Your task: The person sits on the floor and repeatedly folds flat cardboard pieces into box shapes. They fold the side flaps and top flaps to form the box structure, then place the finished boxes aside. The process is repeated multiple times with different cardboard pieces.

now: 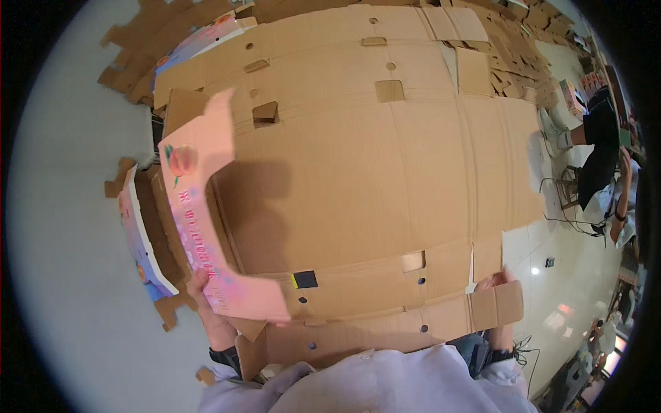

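A large brown cardboard box blank (pixel 351 186) lies spread out before me, with slots, round holes and crease lines. At its left side stands a pink printed end panel (pixel 200 206) with a peach picture and a cut-out curve. My left hand (pixel 200 289) grips the near end of this panel at its outer edge; some fingers are hidden behind it. At the near right corner my right hand (pixel 491 281) holds the blank's edge beside a small folded flap (pixel 497 304), which covers part of the hand. The near strip of the blank bends up toward my body.
A part-folded printed carton (pixel 146 234) sits just left of the blank. More flat cardboard (pixel 509 62) is piled at the far right, and brown pieces (pixel 134 55) lie at the far left. On the right are another person's leg (pixel 575 136), a stool (pixel 568 187) and cables on the floor.
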The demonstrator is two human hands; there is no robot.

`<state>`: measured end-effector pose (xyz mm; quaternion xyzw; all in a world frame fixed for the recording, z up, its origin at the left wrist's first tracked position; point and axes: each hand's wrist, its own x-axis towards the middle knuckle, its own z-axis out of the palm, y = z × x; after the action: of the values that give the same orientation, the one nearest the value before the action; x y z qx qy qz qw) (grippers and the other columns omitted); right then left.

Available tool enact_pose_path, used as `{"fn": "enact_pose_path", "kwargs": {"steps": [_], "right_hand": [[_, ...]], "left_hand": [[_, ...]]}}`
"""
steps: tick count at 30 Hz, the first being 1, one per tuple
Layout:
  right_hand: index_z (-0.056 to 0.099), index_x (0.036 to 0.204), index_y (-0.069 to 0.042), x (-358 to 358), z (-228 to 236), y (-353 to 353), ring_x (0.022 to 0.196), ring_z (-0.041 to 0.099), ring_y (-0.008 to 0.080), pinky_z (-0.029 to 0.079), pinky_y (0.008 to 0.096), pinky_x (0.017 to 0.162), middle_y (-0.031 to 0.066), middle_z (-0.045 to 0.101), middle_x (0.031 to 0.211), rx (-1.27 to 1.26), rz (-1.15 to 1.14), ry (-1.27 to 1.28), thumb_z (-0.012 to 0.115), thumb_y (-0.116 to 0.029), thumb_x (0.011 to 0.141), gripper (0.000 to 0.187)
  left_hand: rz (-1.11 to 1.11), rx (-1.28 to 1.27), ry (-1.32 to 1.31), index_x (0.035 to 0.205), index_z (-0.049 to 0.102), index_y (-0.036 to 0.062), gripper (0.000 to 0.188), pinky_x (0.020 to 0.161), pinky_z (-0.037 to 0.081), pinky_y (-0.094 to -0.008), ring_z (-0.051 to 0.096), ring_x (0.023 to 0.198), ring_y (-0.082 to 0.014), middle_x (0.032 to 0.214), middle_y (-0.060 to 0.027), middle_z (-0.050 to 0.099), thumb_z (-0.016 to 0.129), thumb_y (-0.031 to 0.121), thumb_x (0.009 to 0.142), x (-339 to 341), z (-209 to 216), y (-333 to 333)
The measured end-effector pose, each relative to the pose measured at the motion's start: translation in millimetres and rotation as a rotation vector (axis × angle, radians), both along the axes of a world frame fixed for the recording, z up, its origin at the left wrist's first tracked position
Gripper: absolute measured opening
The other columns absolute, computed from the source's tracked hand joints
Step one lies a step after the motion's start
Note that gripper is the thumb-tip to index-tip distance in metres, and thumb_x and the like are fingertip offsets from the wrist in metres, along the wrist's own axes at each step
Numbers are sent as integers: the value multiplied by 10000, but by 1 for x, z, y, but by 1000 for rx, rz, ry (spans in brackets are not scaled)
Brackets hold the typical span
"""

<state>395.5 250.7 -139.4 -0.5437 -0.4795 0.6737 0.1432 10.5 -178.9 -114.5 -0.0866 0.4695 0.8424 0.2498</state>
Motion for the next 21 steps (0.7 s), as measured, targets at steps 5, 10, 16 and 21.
{"fn": "enact_pose_path", "kwargs": {"steps": [5, 10, 16, 21], "right_hand": [[479, 1267, -8, 25, 29, -84, 958, 626, 262, 518, 364, 762, 147, 609, 1079, -631, 418, 651, 692, -265, 813, 563], [511, 1214, 14, -14, 46, -121, 950, 591, 213, 482, 390, 821, 136, 583, 1092, -343, 497, -90, 734, -331, 789, 591], [521, 1178, 29, -103, 68, -117, 1054, 559, 207, 467, 368, 897, 111, 579, 1136, -187, 252, 291, 687, -260, 836, 477], [362, 1334, 13, -170, 37, -207, 1144, 539, 269, 456, 396, 944, 146, 477, 1317, -246, 1064, 604, 621, -279, 901, 582]], "left_hand": [[70, -158, -106, 1038, 593, 68, 366, 556, 508, -310, 610, 652, -193, 805, -60, 636, 562, 387, 860, -1, -14, -27], [48, -35, 57, 1196, 515, 10, 475, 772, 536, -360, 637, 881, -244, 1005, -138, 634, 584, 319, 841, 1, 11, 48], [-9, 115, 107, 1253, 488, 36, 546, 864, 499, -410, 605, 988, -268, 1108, -125, 610, 559, 386, 840, -22, 30, 36], [240, 77, 74, 1304, 425, 2, 600, 928, 466, -423, 562, 1084, -288, 1194, -166, 552, 560, 357, 839, -7, 32, 59]]}}
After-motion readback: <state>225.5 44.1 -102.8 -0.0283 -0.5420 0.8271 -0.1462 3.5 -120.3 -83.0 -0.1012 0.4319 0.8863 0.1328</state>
